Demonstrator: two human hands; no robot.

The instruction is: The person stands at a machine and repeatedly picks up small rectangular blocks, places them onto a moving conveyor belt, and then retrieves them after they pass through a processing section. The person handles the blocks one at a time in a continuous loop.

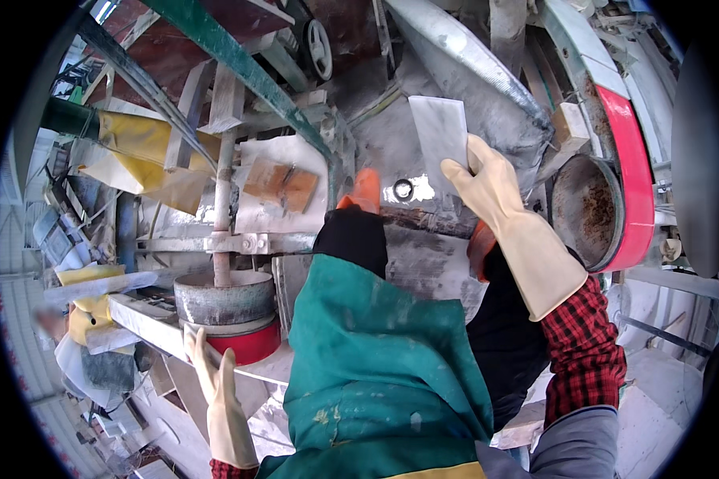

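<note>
Matt cream rubber gloves (495,191) cover the hands; smooth pale sheet (439,132); rusty rough metal drum (587,209); stained green cloth apron (375,367).

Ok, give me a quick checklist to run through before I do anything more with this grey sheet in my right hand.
1. Grip on the grey sheet: ok. The gloved right hand pinches its lower right corner, thumb in front.
2. Sheet free of other things: cannot tell. It overlaps the dusty grey machine body behind it, and contact is unclear.
3. Left hand: ok. Gloved, open, holding nothing, fingertips at the metal rail near the grey and red round drum.
4. Gloves: ok. Both hands wear cream gloves.
5. View of footing: not ok. The green apron hides the ground below.
</note>
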